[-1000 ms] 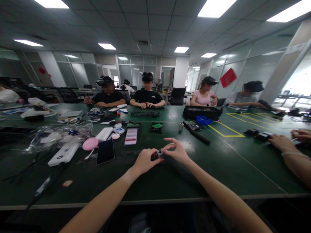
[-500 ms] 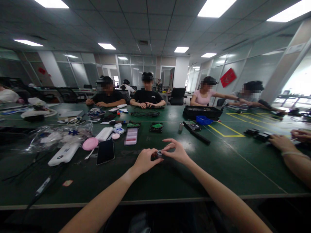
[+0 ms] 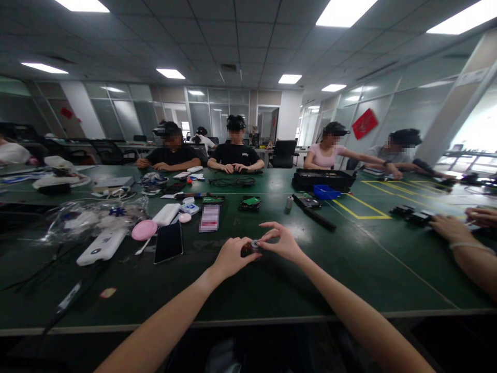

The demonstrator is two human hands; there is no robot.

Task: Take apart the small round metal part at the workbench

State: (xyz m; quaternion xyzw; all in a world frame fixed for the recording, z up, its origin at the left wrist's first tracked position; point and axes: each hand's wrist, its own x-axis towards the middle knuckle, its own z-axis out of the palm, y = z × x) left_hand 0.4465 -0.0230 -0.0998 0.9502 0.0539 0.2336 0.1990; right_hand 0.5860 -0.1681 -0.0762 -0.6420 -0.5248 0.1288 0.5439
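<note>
Over the green table my left hand (image 3: 234,256) curves its fingers and thumb around a small round silver metal part (image 3: 254,244). My right hand (image 3: 282,241) pinches the top of the same part between thumb and index finger, its other fingers raised. Both sets of fingers partly cover the part, and its exact kind is too small to make out. Beyond my hands lie a circuit board with green on it (image 3: 249,203), a small silver cylinder (image 3: 289,202) and a phone with a lit screen (image 3: 209,217).
To the left lie a dark phone (image 3: 168,243), a pink disc (image 3: 144,230), a white power bank (image 3: 101,246) and clear plastic bags. A black tray (image 3: 324,180) and a blue scoop-like tray (image 3: 325,192) stand at the back right. A co-worker's hand (image 3: 450,228) works at the right; several people sit opposite.
My hands and the metal part look unchanged. Across the table, the arm of the person in pink has shifted, its hand now lower and further right.
</note>
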